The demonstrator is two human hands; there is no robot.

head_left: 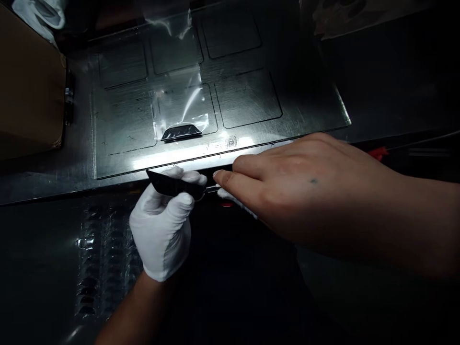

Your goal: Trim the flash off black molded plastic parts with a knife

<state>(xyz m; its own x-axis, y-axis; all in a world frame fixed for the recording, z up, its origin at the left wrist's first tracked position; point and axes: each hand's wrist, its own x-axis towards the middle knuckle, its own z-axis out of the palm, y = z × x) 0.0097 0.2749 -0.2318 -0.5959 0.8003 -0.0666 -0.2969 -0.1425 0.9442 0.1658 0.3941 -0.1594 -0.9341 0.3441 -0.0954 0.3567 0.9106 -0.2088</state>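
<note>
near the sheet edge [143, 164], left hand [161, 235] pinches black piece [163, 185], right hand [298, 187] hold unclear

Cloth glove [158, 242], smooth black piece [167, 184], glossy film [179, 103]

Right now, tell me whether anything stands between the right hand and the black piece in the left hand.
Nothing visible blocks the way: between the right hand and the black piece, only a thin, light tip shows, apparently held by that hand. The gloved left hand pinches the piece.
</note>
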